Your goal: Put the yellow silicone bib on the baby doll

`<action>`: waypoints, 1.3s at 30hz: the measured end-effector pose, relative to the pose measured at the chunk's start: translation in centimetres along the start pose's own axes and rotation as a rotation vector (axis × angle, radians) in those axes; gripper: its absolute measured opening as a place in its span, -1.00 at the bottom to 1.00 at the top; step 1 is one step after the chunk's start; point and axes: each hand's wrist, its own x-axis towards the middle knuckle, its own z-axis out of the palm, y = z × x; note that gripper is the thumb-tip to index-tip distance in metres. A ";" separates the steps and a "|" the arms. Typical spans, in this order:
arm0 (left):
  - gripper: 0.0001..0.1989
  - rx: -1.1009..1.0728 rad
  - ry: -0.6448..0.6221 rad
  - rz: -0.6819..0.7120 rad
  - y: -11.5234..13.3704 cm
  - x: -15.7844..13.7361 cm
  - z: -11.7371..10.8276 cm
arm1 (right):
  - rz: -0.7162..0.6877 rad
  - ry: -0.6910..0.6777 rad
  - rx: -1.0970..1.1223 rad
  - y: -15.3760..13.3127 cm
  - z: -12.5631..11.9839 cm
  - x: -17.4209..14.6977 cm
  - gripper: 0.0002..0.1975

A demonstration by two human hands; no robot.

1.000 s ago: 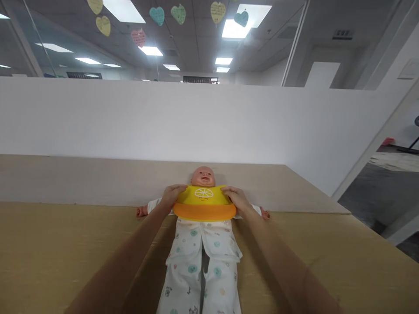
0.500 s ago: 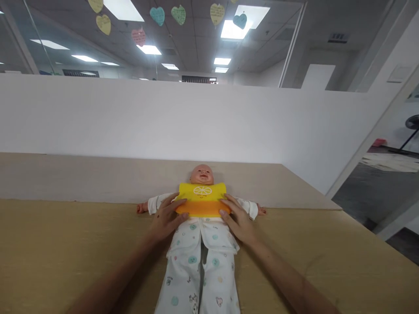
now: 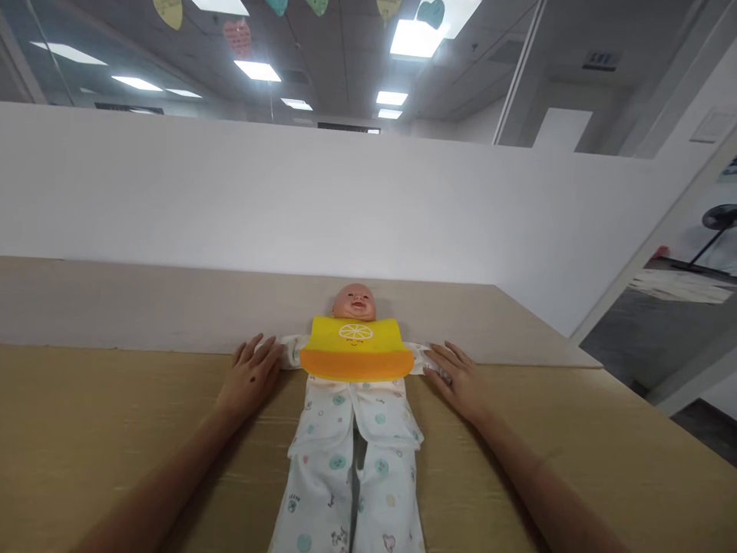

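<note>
A baby doll [image 3: 353, 302] lies on its back, head at the far end, in white printed pajamas [image 3: 331, 461]. Over its chest is a yellow bib [image 3: 355, 336] with a white citrus slice, a small smile and an orange lower pocket [image 3: 357, 363]. My left hand [image 3: 252, 374] rests at the end of the doll's left-side sleeve, covering the doll's hand, fingers stretched out. On the other side, my right hand [image 3: 457, 378] lies over the opposite sleeve end [image 3: 418, 358] with its fingers spread. Both doll hands are hidden under mine.
The doll lies on a wooden tabletop [image 3: 143, 430] with a greyish strip [image 3: 143, 307] along the back. Behind it stands a white partition wall [image 3: 259, 200] with glass above, bearing heart-shaped notes. To the right, a fan [image 3: 719, 217] stands beyond a doorway.
Both my hands have moved outward from the bib's sides to the doll's sleeve ends. The bib's orange pocket now looks wider and bulges forward. The view has tilted slightly downward.
</note>
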 end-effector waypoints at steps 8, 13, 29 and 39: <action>-0.67 0.042 -0.018 -0.013 -0.8 0.1 0.3 | 0.024 0.007 -0.028 1.5 1.5 0.3 -0.68; -0.68 0.011 0.014 0.021 -0.4 0.2 -0.1 | 0.015 0.026 -0.075 1.0 1.3 0.2 -0.67; -0.65 0.057 -0.016 -0.054 -0.2 -0.1 -0.3 | -0.025 -0.029 -0.185 0.6 1.3 0.1 -0.60; -0.87 -0.149 -0.052 0.125 6.0 -0.5 -3.2 | -0.027 -0.008 -0.090 -5.3 -0.4 -1.9 -0.53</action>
